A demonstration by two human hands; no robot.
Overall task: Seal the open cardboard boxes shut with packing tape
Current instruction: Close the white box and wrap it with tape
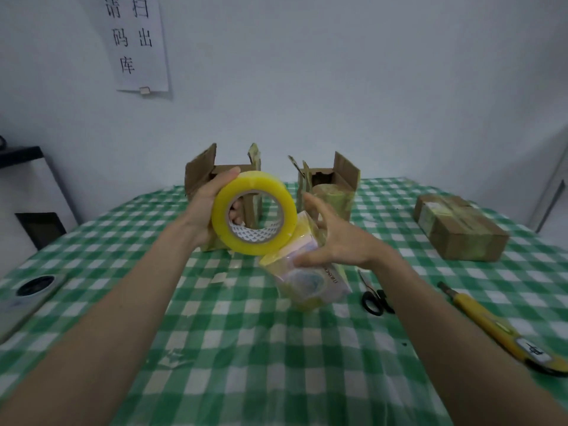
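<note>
Left hand [203, 207] is raised over the middle of the table, forearm reaching in from the lower left. I see its fingers curled through the core of the tape roll [253, 213] with the thumb lying over the top of the yellow rim, so the roll is gripped and stands on edge, its hole facing me.

Right hand [333, 238] comes in from the lower right, palm turned towards the roll, fingers spread and slightly bent. Its thumb and lower fingers lie against a tape-wrapped package [307, 278] held tilted just under and right of the roll; I cannot tell how firmly it is gripped.

Behind the left hand stands an open box [199, 170], flaps up. A second open box [335, 179] stands behind the right hand, flaps also up, near the far edge of the checked tablecloth [246, 348]. A sealed box [458, 229] lies flat well apart on the right.

Scissors [373, 298] lie just beside the right wrist, a yellow utility knife [491, 324] further right, reaching the right border of view. A grey device [27, 293] lies at the left table edge. Open cloth in front, between both forearms; a paper notice [135, 41] hangs on the wall
</note>
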